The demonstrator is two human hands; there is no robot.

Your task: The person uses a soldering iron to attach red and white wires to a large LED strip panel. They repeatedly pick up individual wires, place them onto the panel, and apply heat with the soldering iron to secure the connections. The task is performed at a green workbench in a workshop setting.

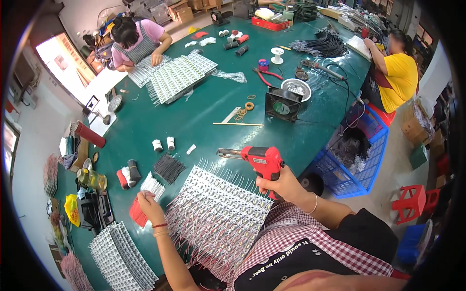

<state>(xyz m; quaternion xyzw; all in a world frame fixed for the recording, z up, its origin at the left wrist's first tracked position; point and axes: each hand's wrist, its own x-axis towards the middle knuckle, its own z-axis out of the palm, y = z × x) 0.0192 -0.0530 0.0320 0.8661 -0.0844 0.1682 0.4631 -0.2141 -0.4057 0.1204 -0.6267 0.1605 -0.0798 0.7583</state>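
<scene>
Counted two hands of the wearer at work. Right hand (275,180): closed around the grip of one red-and-black gun-shaped tool (262,161), nozzle pointing left, over the wire ends along the far edge of the panel; cannot tell contact from clearance there. Left hand (148,203): fingers curled nearly together, beside one white wire bundle (153,186) and one red wire bundle (139,212); cannot tell any held wire at the fingertips.

Noted one large wired board panel (218,213) between the forearms, at the near edge of the green table (194,114), covered with rows of small boards and red and white wires; rows too dense to count.

Just beyond the left hand, counted one black wire bundle (169,168); to its left, three short rolls (129,176), in red, white and dark grey; farther out, two small white rolls (164,144), side by side.

Mid-table, counted one black fan (283,104), one metal bowl (295,88) just behind it, one white spool (277,56), one pair of red-handled pliers (268,77).

At lower left, logged one stack of panels (116,257), layers uncounted. Across and around the table, counted two seated co-workers (141,41), in pink and in yellow; right of the table, one blue crate (359,177).
</scene>
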